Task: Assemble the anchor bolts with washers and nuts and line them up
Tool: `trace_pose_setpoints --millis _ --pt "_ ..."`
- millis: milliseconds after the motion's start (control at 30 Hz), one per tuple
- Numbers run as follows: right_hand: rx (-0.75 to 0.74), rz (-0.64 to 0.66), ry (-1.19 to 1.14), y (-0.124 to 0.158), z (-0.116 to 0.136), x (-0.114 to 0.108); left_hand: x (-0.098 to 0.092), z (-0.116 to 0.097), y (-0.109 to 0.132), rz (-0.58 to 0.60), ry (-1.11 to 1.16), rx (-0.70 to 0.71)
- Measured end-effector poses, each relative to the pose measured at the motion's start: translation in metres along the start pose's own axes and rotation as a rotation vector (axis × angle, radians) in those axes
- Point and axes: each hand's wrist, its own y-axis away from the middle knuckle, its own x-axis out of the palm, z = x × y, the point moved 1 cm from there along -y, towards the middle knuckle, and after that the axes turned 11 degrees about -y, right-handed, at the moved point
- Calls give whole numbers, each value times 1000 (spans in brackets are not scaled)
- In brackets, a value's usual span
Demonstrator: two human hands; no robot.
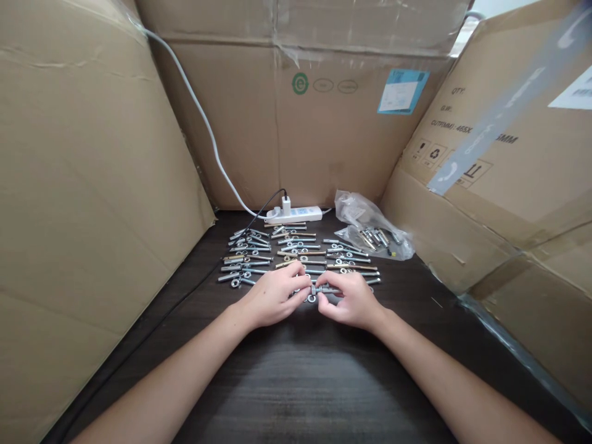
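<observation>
My right hand (349, 298) pinches a silver expansion bolt (329, 289) lying level between thumb and fingers. At the bolt's left end is a hex nut (313, 290), and the closed fingertips of my left hand (277, 295) meet it there. Part of the bolt is hidden by my right fingers. A loose washer (311, 298) lies just below the nut. Beyond both hands, several loose bolts (305, 253), sleeves (231, 269) and washers (235, 283) are laid out in rough columns, some silver and some brassy.
A clear plastic bag (365, 213) with more bolts sits at the back right. Behind the rows is a white power strip (300, 214) with a plugged-in adapter. A black cable (178, 308) crosses the dark table (305, 382) on the left. Cardboard walls (222, 123) enclose three sides.
</observation>
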Motion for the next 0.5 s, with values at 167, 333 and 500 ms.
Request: trace_pose_setpoints --millis 167,333,500 --pt "-2 1 -2 0 1 0 -1 -1 0 -12 20 -29" --pt "7 2 3 -1 1 0 -4 -6 1 -22 83 -5" --pt "4 8 -2 -1 2 0 -2 -7 1 -1 68 -20"
